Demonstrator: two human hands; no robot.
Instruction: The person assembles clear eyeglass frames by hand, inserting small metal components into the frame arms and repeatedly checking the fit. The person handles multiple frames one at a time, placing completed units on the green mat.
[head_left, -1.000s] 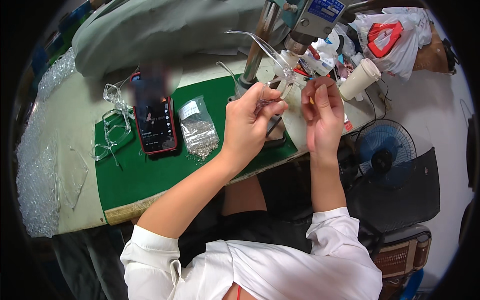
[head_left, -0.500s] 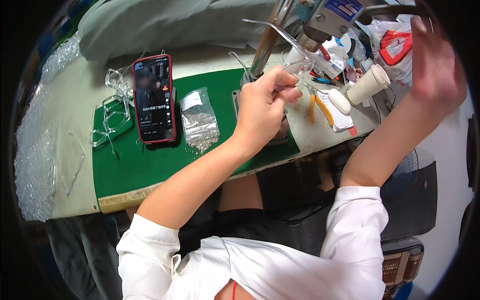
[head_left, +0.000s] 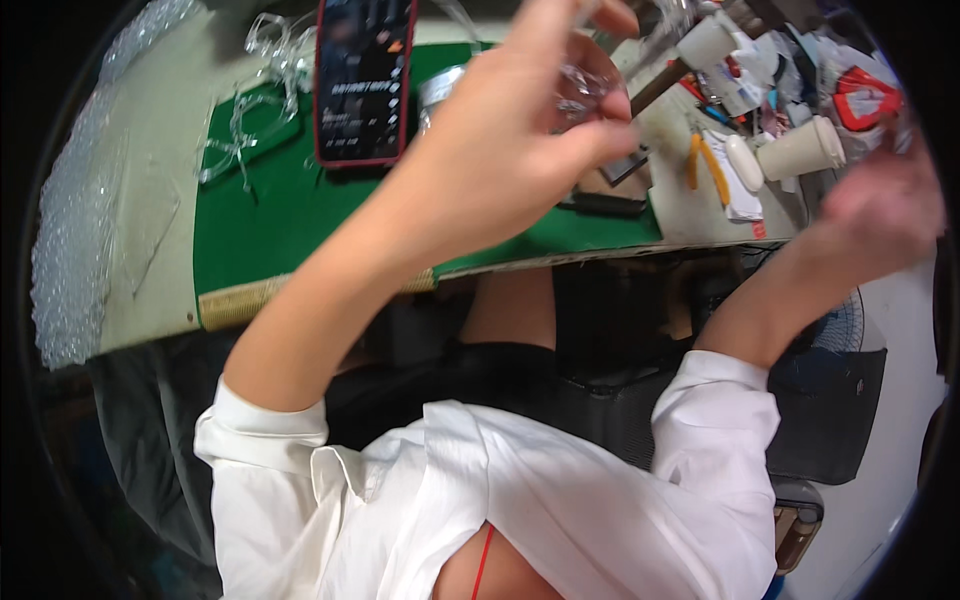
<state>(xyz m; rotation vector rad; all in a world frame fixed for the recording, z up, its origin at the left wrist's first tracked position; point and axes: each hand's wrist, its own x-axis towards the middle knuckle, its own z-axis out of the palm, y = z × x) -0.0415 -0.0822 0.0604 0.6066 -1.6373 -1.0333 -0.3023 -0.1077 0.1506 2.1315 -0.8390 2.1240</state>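
So the table (head_left: 130, 245) is showing a pale top, and a green mat (head_left: 290, 225) is covering its middle part. A phone (head_left: 362, 85) in a red case is standing out on the mat, screen lit, so I'm using that as the landmark. Bubble wrap (head_left: 70, 220) is running along the table's far left side, well left of the phone. Some clear frames (head_left: 258, 125) are lying in a tangle just left of the phone. Off to the right and below table level, a fan (head_left: 838, 325) is peeking out beside the right forearm.

Containers: a small clear bag (head_left: 440, 86) is sitting just right of the phone, mostly hiding behind the left arm, so I can't make out what's in it. Way right of the phone, a cream cup (head_left: 800, 148) is lying tilted, contents not showing, and beyond it a plastic bag (head_left: 862, 98) is carrying something red. Yellow-handled pliers (head_left: 710, 168) are resting on the phone's side of the cup.

The left hand (head_left: 535, 125) is gripping a clear glasses frame (head_left: 583, 88) in its fingers, right of the phone. The right hand (head_left: 885, 200) is blurring out at the far right, can't tell if its fingers are holding anything.
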